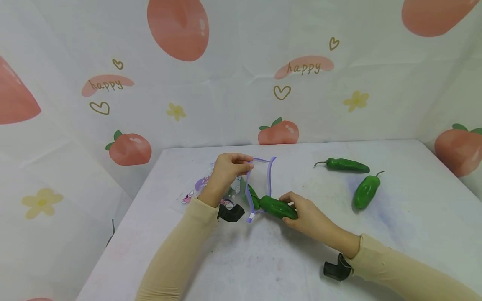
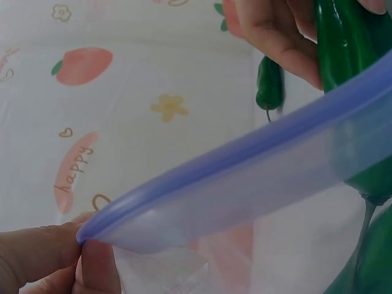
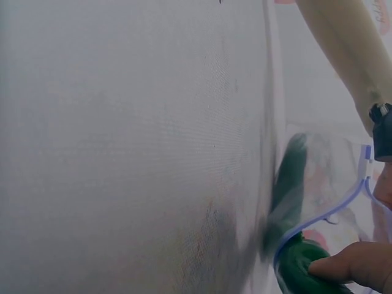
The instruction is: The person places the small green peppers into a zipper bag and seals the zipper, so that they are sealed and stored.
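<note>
At frame centre, the zip bag (image 1: pixel 260 184) is pinched at its purple rim by the left hand (image 1: pixel 226 173). A green pepper (image 1: pixel 278 207) is gripped by the right hand (image 1: pixel 306 215) at the bag's mouth. Two more peppers (image 1: pixel 355 177) are seen right of centre on the bench (image 1: pixel 414 217).

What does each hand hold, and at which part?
Left hand pinches the zip bag by its purple rim; right hand grips the green pepper at its rear end.

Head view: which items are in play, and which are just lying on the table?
In hand:
- clear plastic zip bag with purple rim, mouth held open by left hand
- dark green pepper gripped by right hand, at the bag mouth
- another green pepper inside the bag

Lying about:
- two green peppers, long and stubby, on white table
</note>
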`<state>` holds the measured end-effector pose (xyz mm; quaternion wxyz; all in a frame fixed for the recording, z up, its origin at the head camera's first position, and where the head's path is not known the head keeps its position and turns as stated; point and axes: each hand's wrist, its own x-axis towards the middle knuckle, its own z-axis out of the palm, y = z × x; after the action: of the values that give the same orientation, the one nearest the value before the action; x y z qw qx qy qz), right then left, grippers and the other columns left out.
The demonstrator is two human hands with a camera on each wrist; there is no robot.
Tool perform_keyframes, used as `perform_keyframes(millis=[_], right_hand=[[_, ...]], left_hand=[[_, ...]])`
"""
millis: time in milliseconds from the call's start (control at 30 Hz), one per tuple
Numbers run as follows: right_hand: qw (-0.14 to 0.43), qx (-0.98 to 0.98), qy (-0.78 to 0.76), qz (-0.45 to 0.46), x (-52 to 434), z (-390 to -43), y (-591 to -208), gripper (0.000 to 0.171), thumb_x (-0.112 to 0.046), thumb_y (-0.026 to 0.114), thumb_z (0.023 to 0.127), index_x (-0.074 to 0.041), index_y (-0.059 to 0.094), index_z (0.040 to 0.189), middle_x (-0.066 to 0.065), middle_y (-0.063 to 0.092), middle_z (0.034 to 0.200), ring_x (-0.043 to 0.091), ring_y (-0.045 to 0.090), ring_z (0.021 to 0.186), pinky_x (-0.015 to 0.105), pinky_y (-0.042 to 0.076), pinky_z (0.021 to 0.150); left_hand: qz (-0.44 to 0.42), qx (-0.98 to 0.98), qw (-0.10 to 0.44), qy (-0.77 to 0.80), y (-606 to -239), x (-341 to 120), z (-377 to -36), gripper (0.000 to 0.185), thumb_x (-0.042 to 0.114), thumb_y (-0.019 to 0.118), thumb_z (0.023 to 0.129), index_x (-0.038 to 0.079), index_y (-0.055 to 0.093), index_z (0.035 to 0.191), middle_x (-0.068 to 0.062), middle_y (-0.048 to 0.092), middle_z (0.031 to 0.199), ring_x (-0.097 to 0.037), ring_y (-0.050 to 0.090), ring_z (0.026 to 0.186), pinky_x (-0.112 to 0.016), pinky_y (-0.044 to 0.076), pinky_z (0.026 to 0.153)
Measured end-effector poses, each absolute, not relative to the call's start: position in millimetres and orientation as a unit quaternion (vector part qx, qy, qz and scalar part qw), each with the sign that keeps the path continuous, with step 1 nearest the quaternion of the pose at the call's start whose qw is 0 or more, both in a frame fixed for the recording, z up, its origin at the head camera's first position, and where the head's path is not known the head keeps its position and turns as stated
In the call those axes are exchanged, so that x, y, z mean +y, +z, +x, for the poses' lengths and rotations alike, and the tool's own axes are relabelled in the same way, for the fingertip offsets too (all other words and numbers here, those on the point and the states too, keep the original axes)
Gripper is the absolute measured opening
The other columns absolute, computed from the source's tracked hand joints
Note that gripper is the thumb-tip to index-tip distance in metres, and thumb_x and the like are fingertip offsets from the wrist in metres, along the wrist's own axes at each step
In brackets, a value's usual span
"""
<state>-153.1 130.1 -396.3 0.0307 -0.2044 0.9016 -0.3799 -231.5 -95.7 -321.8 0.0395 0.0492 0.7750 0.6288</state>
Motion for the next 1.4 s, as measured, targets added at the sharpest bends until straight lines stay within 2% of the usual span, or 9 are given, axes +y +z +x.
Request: perform_keyframes(millis=[367,833,1133,1400], right_hand=[[0.025,0.903,-0.374,-0.208,129.7,-153.3,-395.4,0.044,-0.005,0.073,0.082,-0.004,0.058,0.124,0.009,0.063,0.111,0.022,0.063,0.097,0.033,0.054,0.078],[0.024,0.900,-0.366,-0.234,131.6,-153.1,-395.5,0.051,-0.001,0.073,0.080,-0.005,0.058,0.129,0.007,0.060,0.108,0.020,0.063,0.094,0.028,0.053,0.075],[0.034,0.899,-0.381,-0.211,130.1,-155.5,-395.6,0.039,-0.002,0.074,0.081,-0.007,0.057,0.116,0.008,0.065,0.113,0.024,0.065,0.095,0.037,0.054,0.081],[0.031,0.902,-0.373,-0.215,130.1,-156.3,-392.9,0.044,-0.002,0.074,0.081,-0.007,0.059,0.122,0.007,0.062,0.108,0.024,0.063,0.097,0.035,0.055,0.080]], left_hand=[[0.049,0.777,0.040,0.626,-321.7,-94.9,-232.4,0.024,0.001,0.071,0.084,-0.006,0.070,0.107,-0.009,0.068,0.089,-0.011,0.064,0.077,-0.028,0.057,0.079],[0.045,0.782,0.045,0.620,-319.3,-94.8,-231.2,0.026,0.003,0.071,0.085,-0.007,0.069,0.109,-0.008,0.068,0.089,-0.012,0.063,0.077,-0.028,0.057,0.080],[0.042,0.785,0.043,0.616,-317.6,-95.0,-231.2,0.025,0.002,0.072,0.085,-0.005,0.070,0.108,-0.007,0.068,0.088,-0.010,0.063,0.075,-0.028,0.058,0.078],[0.048,0.787,0.038,0.614,-317.4,-95.5,-231.0,0.023,0.003,0.072,0.084,-0.005,0.071,0.106,-0.008,0.069,0.087,-0.010,0.063,0.074,-0.025,0.057,0.074]])
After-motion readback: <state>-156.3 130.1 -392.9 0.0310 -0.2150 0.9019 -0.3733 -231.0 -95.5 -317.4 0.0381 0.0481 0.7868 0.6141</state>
